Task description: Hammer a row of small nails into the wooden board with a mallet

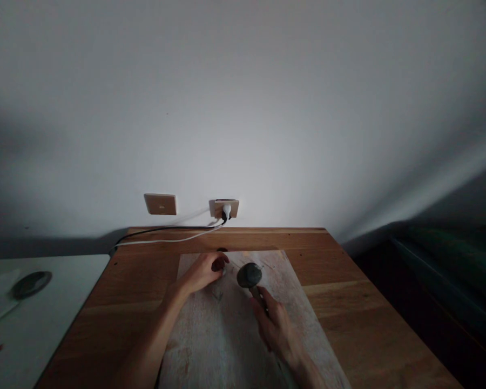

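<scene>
My right hand is wrapped round the handle of a mallet with a dark, rounded head. The head is held over a worn, whitish board. To its left, my left hand rests at the far part of the board with thumb and fingers curled into a pinch. Something small and pale shows at the fingertips, too small and dim to name. The mallet head and the left fingers are a short gap apart.
The board lies on a wooden table against a pale wall. A plug sits in a wall socket, with a black and a white cable running left. On a white surface at left lies a dark oval object.
</scene>
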### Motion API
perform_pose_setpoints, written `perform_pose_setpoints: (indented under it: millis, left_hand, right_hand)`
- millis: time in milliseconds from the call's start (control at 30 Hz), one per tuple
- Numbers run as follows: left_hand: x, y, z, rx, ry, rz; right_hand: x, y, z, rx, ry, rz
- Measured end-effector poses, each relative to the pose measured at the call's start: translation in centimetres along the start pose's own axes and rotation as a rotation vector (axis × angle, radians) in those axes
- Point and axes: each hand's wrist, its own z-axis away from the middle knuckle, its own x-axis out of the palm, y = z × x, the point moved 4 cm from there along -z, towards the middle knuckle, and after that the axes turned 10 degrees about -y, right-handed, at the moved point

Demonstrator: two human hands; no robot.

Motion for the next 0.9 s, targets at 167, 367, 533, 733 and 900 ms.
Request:
perform_pose_setpoints:
  millis: [167, 367, 533, 733, 900]
  left_hand:
    - [0.1, 0.1, 0.1, -0.03, -0.026, 0.043]
    - [-0.1, 0.7, 0.2, 0.009, -0.051, 0.051]
    - [-0.2, 0.4, 0.3, 0.005, -0.019, 0.072]
    - [-0.1, 0.3, 0.3, -0.023, -0.013, 0.066]
    - [0.0, 0.0, 0.1, 0.006, 0.004, 0.078]
  right_hand:
    - [0.5, -3.3, -1.9, -0.002, -0.146, -0.096]
    - [1.2, -4.8, -3.4, -0.058, -0.168, -0.064]
    - [1.5, -4.6, -3.5, -0.062, -0.149, -0.035]
    - [1.5, -4.4, -3.5, -0.076, -0.13, -0.018]
    - [1.5, -4.2, -3.5, -0.102, -0.124, 0.004]
